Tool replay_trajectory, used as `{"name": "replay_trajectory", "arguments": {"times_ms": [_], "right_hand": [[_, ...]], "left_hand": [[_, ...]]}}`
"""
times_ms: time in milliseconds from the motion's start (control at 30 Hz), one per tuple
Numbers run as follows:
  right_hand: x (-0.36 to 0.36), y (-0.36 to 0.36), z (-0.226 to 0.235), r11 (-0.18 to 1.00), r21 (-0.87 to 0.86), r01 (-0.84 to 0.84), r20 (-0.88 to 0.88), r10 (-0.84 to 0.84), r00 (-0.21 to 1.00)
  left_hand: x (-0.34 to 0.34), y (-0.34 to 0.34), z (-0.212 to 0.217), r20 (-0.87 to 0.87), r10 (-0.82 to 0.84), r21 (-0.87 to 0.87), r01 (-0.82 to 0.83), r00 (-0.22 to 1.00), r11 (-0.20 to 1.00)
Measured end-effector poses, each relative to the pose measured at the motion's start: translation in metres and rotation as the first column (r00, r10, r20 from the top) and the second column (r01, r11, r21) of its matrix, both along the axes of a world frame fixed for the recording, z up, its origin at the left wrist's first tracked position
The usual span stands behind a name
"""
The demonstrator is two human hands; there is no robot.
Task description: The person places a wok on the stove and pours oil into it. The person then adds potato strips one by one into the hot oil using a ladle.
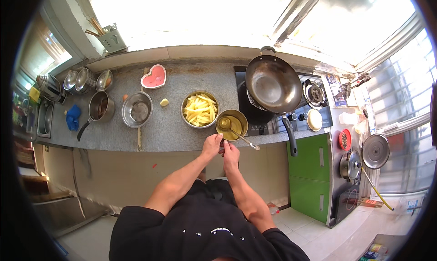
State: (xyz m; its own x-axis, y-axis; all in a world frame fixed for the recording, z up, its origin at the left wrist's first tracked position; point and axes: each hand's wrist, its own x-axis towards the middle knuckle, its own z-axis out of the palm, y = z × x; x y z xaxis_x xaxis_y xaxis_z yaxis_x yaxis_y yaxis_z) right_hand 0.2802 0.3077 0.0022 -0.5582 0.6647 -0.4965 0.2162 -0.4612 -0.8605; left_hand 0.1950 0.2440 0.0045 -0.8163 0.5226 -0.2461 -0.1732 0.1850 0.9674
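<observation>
Head view: saucepan (110, 110), steel basin (131, 104), then bowl (193, 124) of pale-yellow sticks (200, 110) on grey counter (159, 131). Left hand (210, 145) at the pot's (241, 118) near edge, fingers bent in tight; right hand (231, 154) touching it, fingers curled too. Can't tell if either grips the pot, contact hidden. Pot at counter's front edge, ladle (225, 123) inside, its handle over the rim. Wok (273, 84) right, over the stove (246, 114)
</observation>
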Motion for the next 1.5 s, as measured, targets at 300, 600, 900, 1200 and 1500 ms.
{"name": "replay_trajectory", "arguments": {"times_ms": [300,600,900,1200,1500], "right_hand": [[-0.015,-0.019,-0.006,0.995,-0.041,0.095,-0.023,-0.096,0.995],[-0.033,-0.044,0.004,0.988,-0.059,0.145,0.085,-0.140,0.986],[-0.046,-0.037,0.001,0.963,-0.260,0.076,-0.008,-0.081,0.997],[-0.050,-0.037,-0.008,0.973,-0.206,0.102,0.002,-0.103,0.995],[-0.045,-0.027,-0.006,0.997,0.026,0.070,0.040,-0.071,0.997]], "left_hand": [[-0.013,-0.013,-0.015,-0.211,-0.179,-0.124,0.155,0.961,0.980],[-0.052,-0.054,-0.058,0.085,0.313,-0.305,-0.274,0.946,0.912],[-0.107,-0.060,-0.024,0.238,0.338,-0.121,-0.317,0.911,0.941],[-0.121,-0.062,-0.034,0.243,0.242,-0.118,-0.219,0.939,0.969],[-0.128,-0.089,-0.033,0.168,0.335,-0.140,-0.313,0.927,0.939]]}}
